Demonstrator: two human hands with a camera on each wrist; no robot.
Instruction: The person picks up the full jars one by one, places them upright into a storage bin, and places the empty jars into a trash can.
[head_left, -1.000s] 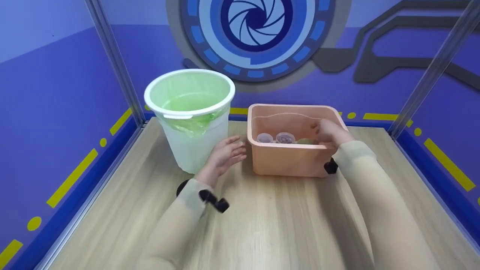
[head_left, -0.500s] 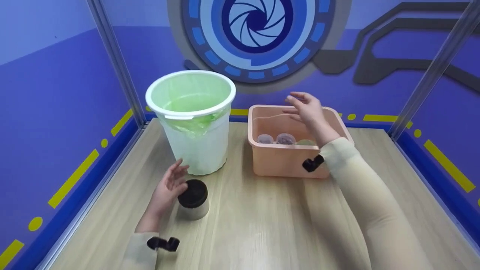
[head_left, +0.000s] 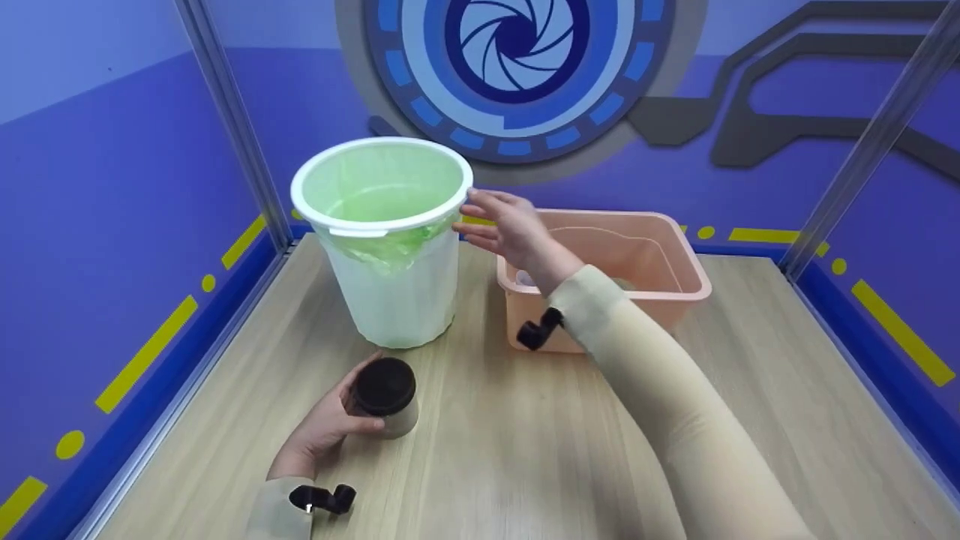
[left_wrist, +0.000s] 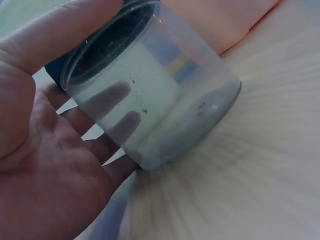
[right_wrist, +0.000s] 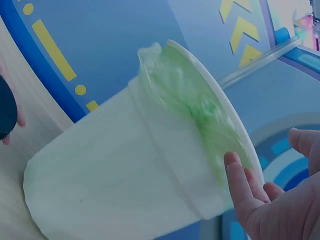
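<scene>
My left hand [head_left: 326, 431] holds a clear jar with a black lid [head_left: 386, 386] that stands on the table, thumb on the near side and fingers round the far side. Through the see-through wall of the jar [left_wrist: 165, 90] in the left wrist view, small dark specks show, and the fingers are seen behind it. My right hand [head_left: 517, 229] is raised with fingers spread at the right rim of a white bin [head_left: 409, 296] lined with a green bag. In the right wrist view its fingertips lie over the bin's bag-covered rim; whether they touch cannot be told.
A pink plastic box [head_left: 656, 296] stands right of the bin, partly hidden by my right forearm. Bits of clear and greenish things show inside it. Blue printed walls and metal posts [head_left: 236, 127] enclose the wooden table [head_left: 517, 450].
My right hand has left the pink box and moved left to the bin's rim. The left hand moved toward me and down, and its fingers have closed round the jar.
</scene>
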